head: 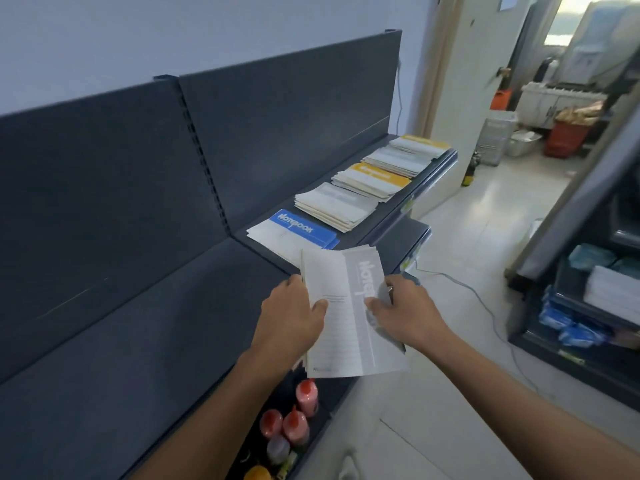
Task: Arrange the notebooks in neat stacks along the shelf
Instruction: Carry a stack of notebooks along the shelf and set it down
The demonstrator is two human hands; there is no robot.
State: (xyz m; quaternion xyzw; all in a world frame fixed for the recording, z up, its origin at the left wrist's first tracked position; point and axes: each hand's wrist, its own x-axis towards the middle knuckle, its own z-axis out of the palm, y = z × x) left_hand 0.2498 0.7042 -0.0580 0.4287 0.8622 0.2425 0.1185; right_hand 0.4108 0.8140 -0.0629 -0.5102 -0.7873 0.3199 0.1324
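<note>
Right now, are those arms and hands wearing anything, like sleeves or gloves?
No. The left hand and right hand are bare, with no gloves. Both forearms are bare too: no sleeves, watch or bracelet show. A glint on a right finger may be a ring.

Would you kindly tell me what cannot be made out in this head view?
Head view:
- Count of held notebooks: grey top cover hides those beneath.
- Near corner of blue stack: behind held notebooks.
- Title on farthest yellow stack: blurred, small.
- Labels on lower-shelf bottles: too small; lowest cut off by bottom edge.
</note>
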